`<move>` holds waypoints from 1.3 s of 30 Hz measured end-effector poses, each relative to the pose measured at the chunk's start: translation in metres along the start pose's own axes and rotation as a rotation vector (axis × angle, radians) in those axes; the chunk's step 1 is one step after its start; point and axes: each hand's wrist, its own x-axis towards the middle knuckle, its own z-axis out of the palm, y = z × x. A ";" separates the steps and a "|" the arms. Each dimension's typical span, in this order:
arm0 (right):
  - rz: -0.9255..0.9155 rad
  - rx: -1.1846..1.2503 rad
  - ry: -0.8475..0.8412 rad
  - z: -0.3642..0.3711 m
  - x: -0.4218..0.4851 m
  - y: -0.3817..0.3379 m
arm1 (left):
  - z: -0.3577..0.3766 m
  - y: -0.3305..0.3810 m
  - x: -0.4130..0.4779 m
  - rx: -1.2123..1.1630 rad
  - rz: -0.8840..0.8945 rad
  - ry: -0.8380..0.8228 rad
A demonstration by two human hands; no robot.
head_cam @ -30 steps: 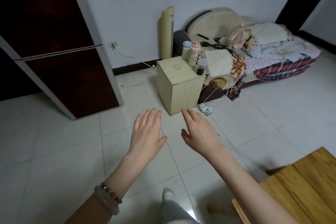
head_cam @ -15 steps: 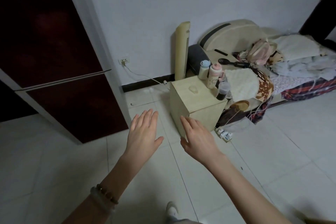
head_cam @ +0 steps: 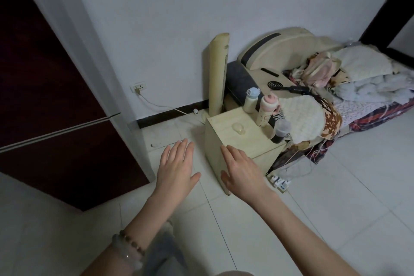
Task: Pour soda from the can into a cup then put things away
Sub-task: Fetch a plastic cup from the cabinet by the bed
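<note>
Over floor [head_cam: 336, 197], left hand [head_cam: 177, 170], right hand [head_cam: 243, 175] nearer wooden box [head_cam: 253, 141].

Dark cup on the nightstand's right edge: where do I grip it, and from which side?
Grip the cup round its clear upper wall, above the dark drink, with the right hand coming from the near side over the bare nightstand top. It stands upright; the pink-capped bottle crowds its far side, bedding its right.

A nightstand [head_cam: 246, 141] stands on the floor [head_cam: 336, 197], with a door [head_cam: 56, 119] to its left and a bed [head_cam: 369, 101] to its right. Two bottles [head_cam: 266, 111] and a cup [head_cam: 281, 132] stand along its right edge. A tower fan [head_cam: 218, 74] stands behind it, and a power strip [head_cam: 279, 182] lies on the floor at its right.
</note>
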 end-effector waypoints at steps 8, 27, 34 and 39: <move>0.180 0.026 0.044 0.002 0.122 -0.016 | 0.016 -0.080 0.124 -0.034 0.182 -0.029; 0.615 0.044 0.180 0.025 0.261 0.038 | 0.087 -0.095 0.324 -0.124 0.614 -0.237; 0.751 0.104 0.203 0.044 0.298 0.105 | 0.127 -0.063 0.407 -0.128 0.725 -0.309; 0.816 0.172 0.203 0.055 0.314 0.154 | 0.166 -0.041 0.464 -0.143 0.720 -0.407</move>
